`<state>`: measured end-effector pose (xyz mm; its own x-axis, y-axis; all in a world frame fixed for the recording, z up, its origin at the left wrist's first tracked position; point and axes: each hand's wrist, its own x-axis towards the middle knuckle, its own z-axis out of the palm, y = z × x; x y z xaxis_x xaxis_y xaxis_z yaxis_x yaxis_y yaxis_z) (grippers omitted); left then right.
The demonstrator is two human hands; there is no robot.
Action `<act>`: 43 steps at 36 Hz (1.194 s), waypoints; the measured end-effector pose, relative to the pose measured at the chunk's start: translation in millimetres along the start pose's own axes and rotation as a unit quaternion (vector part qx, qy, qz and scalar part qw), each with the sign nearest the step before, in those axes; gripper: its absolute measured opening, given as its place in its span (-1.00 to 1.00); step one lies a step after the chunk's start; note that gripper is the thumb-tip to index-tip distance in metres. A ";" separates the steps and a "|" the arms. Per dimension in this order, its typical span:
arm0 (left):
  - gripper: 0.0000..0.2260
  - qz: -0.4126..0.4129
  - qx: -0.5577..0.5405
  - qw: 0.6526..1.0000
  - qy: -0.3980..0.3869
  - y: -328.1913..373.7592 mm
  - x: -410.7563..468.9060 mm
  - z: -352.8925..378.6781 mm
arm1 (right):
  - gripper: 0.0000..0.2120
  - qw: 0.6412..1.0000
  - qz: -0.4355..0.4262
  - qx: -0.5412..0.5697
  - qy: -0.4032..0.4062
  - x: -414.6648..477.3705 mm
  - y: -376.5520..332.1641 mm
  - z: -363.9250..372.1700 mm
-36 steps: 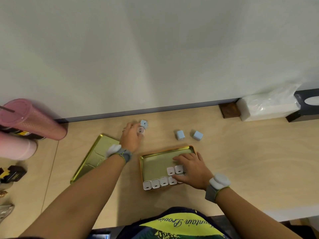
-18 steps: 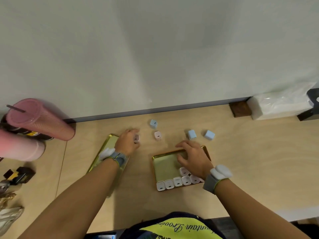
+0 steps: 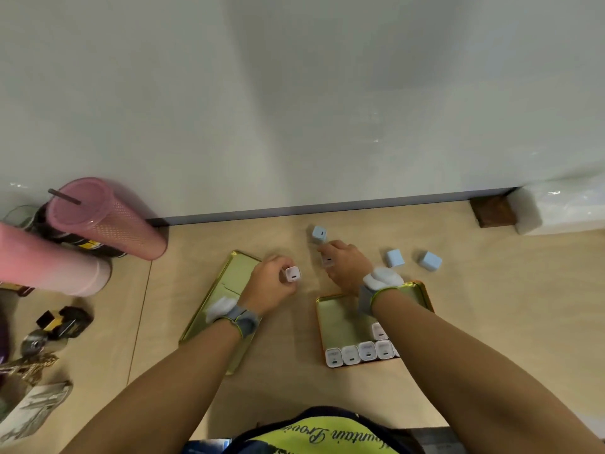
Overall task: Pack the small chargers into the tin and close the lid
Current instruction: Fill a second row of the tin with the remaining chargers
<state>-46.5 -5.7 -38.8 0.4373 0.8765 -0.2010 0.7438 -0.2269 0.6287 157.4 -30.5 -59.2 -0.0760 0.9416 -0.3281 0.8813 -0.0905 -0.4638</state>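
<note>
White wall stands behind a wooden surface (image 3: pixel 491 306). Two pink cups (image 3: pixel 108 221) lie far to the left of the hands. A gold lid (image 3: pixel 229 276) lies flat under the left wrist. The gold tin (image 3: pixel 340 319) sits under the right arm, with a row of white chargers (image 3: pixel 358 352) along its near edge. The left hand (image 3: pixel 271 283) is closed around a pink charger (image 3: pixel 292 274). The right hand (image 3: pixel 347 267) pinches another small charger (image 3: pixel 327 261). One blue charger (image 3: pixel 319 234) sits just past the right hand, and two more blue chargers (image 3: pixel 394 258) sit to its right.
</note>
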 end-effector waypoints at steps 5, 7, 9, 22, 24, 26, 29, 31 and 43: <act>-0.79 -0.004 -0.045 0.999 0.011 5.0 -19.2 4.9 | -0.70 1.000 0.008 -0.006 -0.017 -1.1 2.6 0.8; -0.77 0.006 -0.062 0.998 0.004 10.7 -26.1 9.5 | -0.69 0.999 0.018 0.024 0.014 -7.6 3.1 -5.8; -0.75 0.015 -0.076 0.997 -0.006 18.4 -33.7 16.5 | -0.68 0.996 0.016 0.064 0.057 -21.1 3.1 -14.2; -0.76 0.054 0.000 0.993 -0.107 52.7 -56.0 65.0 | -0.76 0.998 -0.054 -0.002 -0.045 -116.2 34.0 8.3; -0.76 0.046 0.016 0.991 -0.124 56.7 -56.6 68.6 | -0.74 0.995 -0.062 -0.025 -0.067 -118.7 37.7 13.2; -0.77 0.046 0.037 0.988 -0.143 59.4 -56.8 71.8 | -0.72 0.994 -0.065 -0.024 -0.080 -122.8 42.2 16.2; -0.75 0.055 0.063 0.979 -0.188 62.0 -57.5 74.1 | -0.54 0.994 -0.074 -0.017 -0.083 -129.5 50.6 18.5; -0.74 0.056 0.078 0.973 -0.210 65.0 -58.2 74.6 | -0.35 0.990 -0.091 -0.036 -0.099 -133.8 58.5 19.6; -0.45 0.041 0.113 0.967 -0.225 63.9 -72.9 80.9 | -0.36 0.987 -0.135 -0.063 -0.061 -138.2 71.8 31.6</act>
<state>10.1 -118.4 -44.8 0.6380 0.5897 -0.4952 0.7659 -0.4193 0.4874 216.5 -177.3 -73.1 -0.3654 0.8787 -0.3073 0.8716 0.2070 -0.4443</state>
